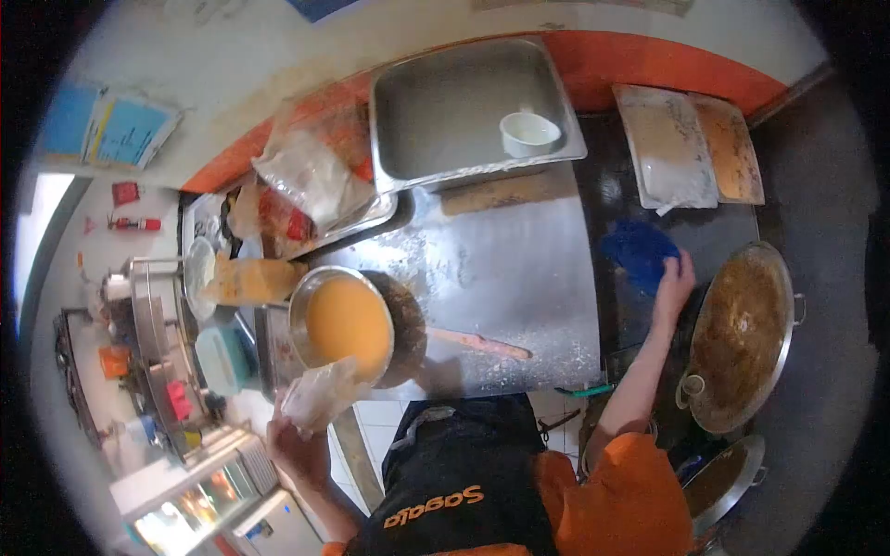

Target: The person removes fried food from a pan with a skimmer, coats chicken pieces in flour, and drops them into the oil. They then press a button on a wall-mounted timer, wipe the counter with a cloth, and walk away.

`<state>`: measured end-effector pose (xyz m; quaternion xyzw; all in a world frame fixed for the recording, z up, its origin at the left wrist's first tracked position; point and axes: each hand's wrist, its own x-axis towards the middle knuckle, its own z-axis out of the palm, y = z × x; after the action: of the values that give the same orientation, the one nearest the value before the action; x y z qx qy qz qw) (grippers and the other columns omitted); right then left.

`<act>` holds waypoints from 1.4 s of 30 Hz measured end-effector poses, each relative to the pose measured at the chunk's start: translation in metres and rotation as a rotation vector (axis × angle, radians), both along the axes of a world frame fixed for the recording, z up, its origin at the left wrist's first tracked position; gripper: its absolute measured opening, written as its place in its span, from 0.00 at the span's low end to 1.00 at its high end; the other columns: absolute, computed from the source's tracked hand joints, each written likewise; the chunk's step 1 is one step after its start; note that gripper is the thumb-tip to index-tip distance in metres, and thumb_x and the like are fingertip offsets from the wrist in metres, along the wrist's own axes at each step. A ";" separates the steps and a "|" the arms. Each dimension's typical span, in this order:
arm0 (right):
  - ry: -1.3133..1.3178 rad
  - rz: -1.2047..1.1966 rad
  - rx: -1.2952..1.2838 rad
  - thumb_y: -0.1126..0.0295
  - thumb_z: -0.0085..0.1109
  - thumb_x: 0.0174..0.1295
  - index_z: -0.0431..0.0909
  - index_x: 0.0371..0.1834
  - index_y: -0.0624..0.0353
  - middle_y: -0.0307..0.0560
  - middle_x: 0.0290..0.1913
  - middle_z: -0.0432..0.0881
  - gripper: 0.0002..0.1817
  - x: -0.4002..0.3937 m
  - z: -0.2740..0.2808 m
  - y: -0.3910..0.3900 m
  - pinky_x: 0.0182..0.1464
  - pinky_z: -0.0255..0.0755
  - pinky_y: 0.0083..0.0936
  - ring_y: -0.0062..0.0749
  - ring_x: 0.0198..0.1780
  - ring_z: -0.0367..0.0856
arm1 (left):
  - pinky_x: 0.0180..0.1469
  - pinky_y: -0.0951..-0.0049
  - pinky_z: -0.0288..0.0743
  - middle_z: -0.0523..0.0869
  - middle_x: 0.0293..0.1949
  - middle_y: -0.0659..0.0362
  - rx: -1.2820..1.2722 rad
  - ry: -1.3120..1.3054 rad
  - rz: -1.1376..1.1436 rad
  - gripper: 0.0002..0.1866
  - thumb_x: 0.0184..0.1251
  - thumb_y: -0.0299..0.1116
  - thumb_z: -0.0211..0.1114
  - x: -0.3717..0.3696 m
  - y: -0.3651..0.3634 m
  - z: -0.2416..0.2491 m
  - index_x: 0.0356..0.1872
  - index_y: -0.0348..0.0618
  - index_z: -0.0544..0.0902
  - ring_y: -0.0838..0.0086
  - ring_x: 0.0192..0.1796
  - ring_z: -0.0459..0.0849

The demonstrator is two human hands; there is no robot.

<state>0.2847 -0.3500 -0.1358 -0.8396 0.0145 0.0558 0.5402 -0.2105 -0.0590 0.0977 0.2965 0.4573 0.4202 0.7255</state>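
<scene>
My left hand is closed on a clear plastic bag, held at the near edge of a metal bowl of orange liquid. What the bag holds is hard to make out. At the right, my right hand has its fingers pressed on a crumpled blue cloth, which lies on the dark surface left of a large pan of brown oil. A flat wooden stick lies on the metal table between my hands.
At the back stands a deep steel tray with a white bowl inside. Packed bags lie back right, more plastic bags back left. A teal container is at the left. A second pan sits lower right.
</scene>
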 end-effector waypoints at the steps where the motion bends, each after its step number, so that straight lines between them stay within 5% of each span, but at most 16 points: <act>1: 0.028 -0.023 0.030 0.66 0.55 0.61 0.76 0.59 0.67 0.54 0.54 0.82 0.24 0.009 0.005 0.003 0.56 0.70 0.29 0.36 0.54 0.79 | 0.65 0.57 0.68 0.76 0.59 0.46 0.015 0.044 0.021 0.28 0.59 0.34 0.55 -0.004 -0.001 -0.002 0.61 0.32 0.70 0.56 0.63 0.74; 2: 0.060 -0.041 0.062 0.66 0.56 0.61 0.76 0.58 0.67 0.56 0.54 0.82 0.23 0.016 0.005 0.009 0.56 0.71 0.30 0.38 0.54 0.80 | 0.65 0.57 0.68 0.76 0.59 0.46 0.032 0.091 0.047 0.28 0.59 0.33 0.55 -0.009 -0.002 -0.002 0.61 0.32 0.70 0.56 0.63 0.74; 5: 0.215 0.536 -0.600 0.64 0.59 0.62 0.77 0.57 0.65 0.60 0.53 0.83 0.23 0.017 -0.005 0.020 0.52 0.74 0.34 0.42 0.50 0.83 | 0.65 0.57 0.69 0.77 0.58 0.47 0.075 0.248 0.106 0.28 0.58 0.33 0.55 -0.017 -0.002 -0.002 0.61 0.30 0.70 0.56 0.61 0.75; 6: 0.049 0.815 -0.765 0.62 0.60 0.63 0.79 0.56 0.61 0.60 0.53 0.83 0.21 0.008 -0.004 0.020 0.49 0.77 0.36 0.46 0.48 0.85 | 0.64 0.58 0.69 0.78 0.56 0.47 0.130 0.322 0.093 0.28 0.56 0.33 0.56 -0.016 -0.002 0.002 0.59 0.29 0.71 0.57 0.60 0.76; 9: 0.055 0.508 -0.510 0.66 0.59 0.64 0.80 0.56 0.57 0.52 0.51 0.85 0.18 -0.030 0.019 0.044 0.48 0.77 0.31 0.37 0.47 0.85 | 0.63 0.61 0.70 0.79 0.53 0.47 0.089 0.186 0.185 0.27 0.56 0.33 0.56 -0.030 -0.003 0.013 0.57 0.28 0.72 0.58 0.58 0.77; 12: -0.126 0.465 -0.141 0.72 0.59 0.64 0.81 0.55 0.57 0.47 0.47 0.86 0.16 -0.086 0.070 0.085 0.46 0.76 0.25 0.28 0.44 0.84 | 0.61 0.67 0.71 0.80 0.50 0.47 0.091 0.179 0.225 0.25 0.57 0.34 0.56 -0.051 -0.005 0.016 0.54 0.28 0.72 0.62 0.55 0.79; 19: 0.108 0.970 -0.052 0.76 0.58 0.64 0.80 0.54 0.62 0.42 0.41 0.85 0.15 -0.191 0.128 0.168 0.39 0.75 0.21 0.20 0.39 0.80 | 0.59 0.64 0.74 0.79 0.52 0.48 0.098 0.089 0.379 0.23 0.57 0.33 0.55 -0.115 -0.014 0.014 0.54 0.32 0.72 0.60 0.54 0.80; 22: 0.339 1.081 0.080 0.73 0.60 0.64 0.81 0.54 0.61 0.42 0.42 0.86 0.15 -0.256 0.140 0.195 0.38 0.76 0.21 0.20 0.39 0.81 | 0.60 0.61 0.74 0.80 0.51 0.47 0.073 -0.010 0.479 0.23 0.58 0.32 0.54 -0.141 -0.023 0.012 0.55 0.32 0.72 0.60 0.55 0.80; 26: 0.857 1.554 0.474 0.67 0.57 0.69 0.66 0.69 0.57 0.49 0.58 0.79 0.26 -0.374 0.146 0.229 0.49 0.78 0.26 0.25 0.46 0.81 | 0.58 0.63 0.74 0.81 0.47 0.51 0.109 -0.195 0.440 0.19 0.60 0.31 0.54 -0.185 -0.042 -0.009 0.52 0.34 0.74 0.62 0.52 0.81; 28: 1.171 1.497 0.576 0.67 0.53 0.71 0.61 0.70 0.60 0.52 0.61 0.76 0.26 -0.456 0.161 0.234 0.54 0.76 0.28 0.29 0.51 0.80 | 0.54 0.67 0.75 0.81 0.46 0.54 0.107 -0.223 0.353 0.18 0.59 0.31 0.56 -0.206 -0.054 -0.017 0.50 0.35 0.76 0.66 0.49 0.81; 31: 1.087 1.715 0.516 0.65 0.54 0.71 0.64 0.67 0.65 0.51 0.57 0.78 0.25 -0.560 0.157 0.241 0.55 0.76 0.28 0.31 0.52 0.81 | 0.53 0.69 0.75 0.81 0.47 0.56 0.121 0.345 0.077 0.16 0.60 0.26 0.59 -0.263 -0.080 -0.034 0.51 0.40 0.77 0.66 0.46 0.81; 34: 0.887 1.929 0.188 0.63 0.57 0.69 0.66 0.63 0.68 0.49 0.54 0.79 0.25 -0.639 0.174 0.246 0.54 0.76 0.27 0.30 0.52 0.81 | 0.53 0.66 0.77 0.83 0.46 0.51 0.641 1.192 0.059 0.17 0.60 0.23 0.63 -0.310 -0.096 -0.022 0.51 0.37 0.77 0.60 0.48 0.84; 42: 1.055 2.240 0.191 0.67 0.60 0.66 0.75 0.56 0.66 0.47 0.48 0.82 0.19 -0.810 0.135 0.255 0.51 0.78 0.28 0.28 0.48 0.82 | 0.54 0.63 0.77 0.84 0.48 0.51 0.524 1.136 0.292 0.21 0.55 0.23 0.69 -0.460 -0.141 -0.008 0.52 0.42 0.78 0.59 0.53 0.84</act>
<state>-0.5255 -0.0953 -0.0006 -0.2219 -0.4988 0.8177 0.1824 -0.6702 -0.2005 0.0892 0.5749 0.6883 0.3900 0.2092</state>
